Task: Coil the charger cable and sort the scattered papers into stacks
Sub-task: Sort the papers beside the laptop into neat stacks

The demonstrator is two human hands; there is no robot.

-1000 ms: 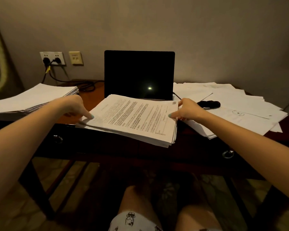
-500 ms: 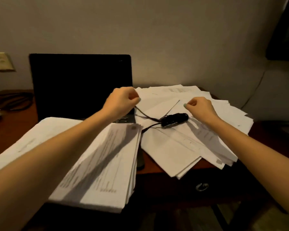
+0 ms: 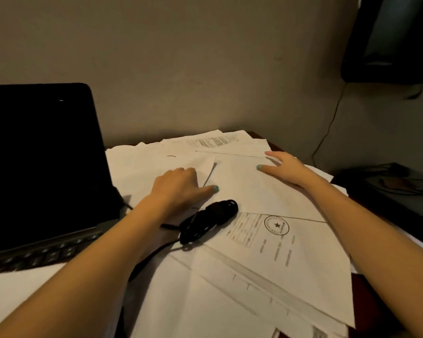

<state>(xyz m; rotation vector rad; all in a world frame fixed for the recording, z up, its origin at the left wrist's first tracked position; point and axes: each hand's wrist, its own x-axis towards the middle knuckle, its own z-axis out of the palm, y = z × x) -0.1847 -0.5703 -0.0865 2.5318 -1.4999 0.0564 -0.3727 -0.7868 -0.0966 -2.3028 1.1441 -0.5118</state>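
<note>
Loose white papers (image 3: 254,252) lie fanned over the right half of the desk. On them rests the black charger cable (image 3: 210,220), bunched in a coil, its lead trailing down-left under my left forearm. My left hand (image 3: 178,189) sits just above the coil. Its fingers curl at the raised edge of a blank sheet (image 3: 249,191) and its thumb lies on that sheet. My right hand (image 3: 286,169) lies flat with spread fingers on the sheet's far right side.
An open black laptop (image 3: 34,154) stands at the left, against the papers. A white stack (image 3: 22,291) lies in front of it. Dark wood desk (image 3: 369,296) shows at the right edge. Dark objects (image 3: 391,186) sit beyond the desk, below a thin wall wire (image 3: 327,132).
The view has swung right from the centre stack to the scattered pile. Both hands have left that stack. They now rest on the papers, above the cable coil.
</note>
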